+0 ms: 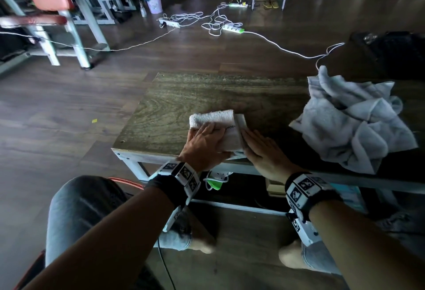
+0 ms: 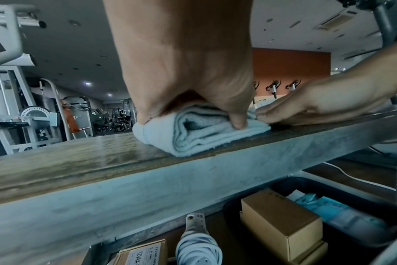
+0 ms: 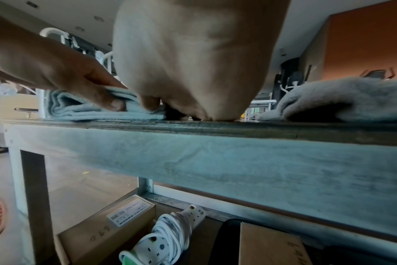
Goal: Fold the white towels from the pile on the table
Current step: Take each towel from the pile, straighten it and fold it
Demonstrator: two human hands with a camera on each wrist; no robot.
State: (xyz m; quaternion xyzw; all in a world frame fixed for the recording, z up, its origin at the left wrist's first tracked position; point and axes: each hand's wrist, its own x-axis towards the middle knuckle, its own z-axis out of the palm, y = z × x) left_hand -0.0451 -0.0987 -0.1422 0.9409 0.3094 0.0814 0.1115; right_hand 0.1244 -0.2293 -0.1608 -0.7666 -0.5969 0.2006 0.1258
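Pressing the folded towel (image 1: 216,126) flat near the desk's (image 1: 184,92) front edge, my left hand (image 1: 204,145) lies spread on top with the thumb hooked over the near side, while my right hand (image 1: 262,151) rests flat, fingers together, squaring its right edge. This one looks done, I'd say; next I reach right for another from the pile (image 1: 351,119), just beside

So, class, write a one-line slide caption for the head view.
Left hand presses a folded towel on the table; right hand flat alongside, unfolded pile waiting.
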